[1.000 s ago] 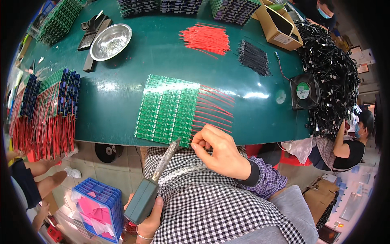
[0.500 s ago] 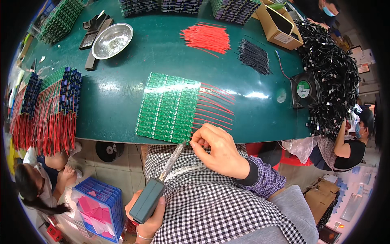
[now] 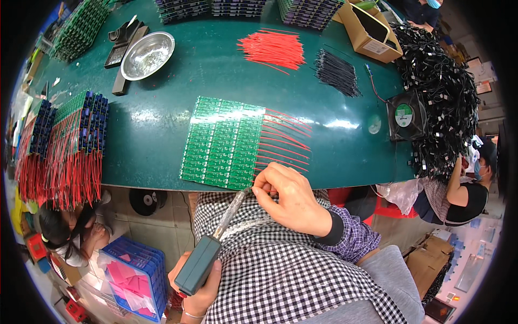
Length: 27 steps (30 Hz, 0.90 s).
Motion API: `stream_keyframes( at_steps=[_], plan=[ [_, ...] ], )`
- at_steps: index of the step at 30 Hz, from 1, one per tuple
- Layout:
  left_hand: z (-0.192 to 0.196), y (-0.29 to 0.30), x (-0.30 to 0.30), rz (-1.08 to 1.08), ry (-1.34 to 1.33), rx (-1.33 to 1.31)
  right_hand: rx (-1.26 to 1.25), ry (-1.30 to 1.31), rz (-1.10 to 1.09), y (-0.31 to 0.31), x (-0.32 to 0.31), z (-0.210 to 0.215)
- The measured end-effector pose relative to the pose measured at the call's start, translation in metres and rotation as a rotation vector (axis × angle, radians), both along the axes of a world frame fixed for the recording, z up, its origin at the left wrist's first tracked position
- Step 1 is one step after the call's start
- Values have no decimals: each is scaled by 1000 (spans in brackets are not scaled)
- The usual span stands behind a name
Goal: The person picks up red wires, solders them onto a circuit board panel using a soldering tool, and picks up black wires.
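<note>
Green rectangular circuit-board panel on dark-green table; right hand nearer, at its near right corner.
Panel lies ahead of both hands, long axis pointing away from body, thin red wires out its right edge. Left hand grips grey box-handled soldering tool, metal rod slanting up-right to that corner. Right fingertips bunched there; can't tell if they pinch a wire.

A flat green circuit panel trails red wires.

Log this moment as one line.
left hand: holds soldering iron, tip at near right corner of panel | right hand: fingertips beside tip, grip unclear | red wires: extend from panel's right edge
</note>
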<state>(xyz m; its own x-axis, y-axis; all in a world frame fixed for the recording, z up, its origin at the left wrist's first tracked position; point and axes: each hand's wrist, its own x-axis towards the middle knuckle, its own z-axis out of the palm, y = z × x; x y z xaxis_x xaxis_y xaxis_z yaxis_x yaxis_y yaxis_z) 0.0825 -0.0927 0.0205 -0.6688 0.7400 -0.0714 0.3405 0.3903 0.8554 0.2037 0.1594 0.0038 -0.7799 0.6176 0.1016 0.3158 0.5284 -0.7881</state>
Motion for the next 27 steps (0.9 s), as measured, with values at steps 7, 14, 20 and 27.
stream_keyframes(
  at_steps=[7,14,20,27],
  plan=[
    [-10,-14,5,105,14,81,0,7,-8,-1,-1,1],
    [-4,-5,0,10,22,67,-2,-5,-13,-1,-1,0],
    [3,3,-3,-51,49,15,-2,7,-9,-1,-1,-1],
    [6,6,-2,-33,69,5,1,2,-12,-1,-1,-1]
  ],
)
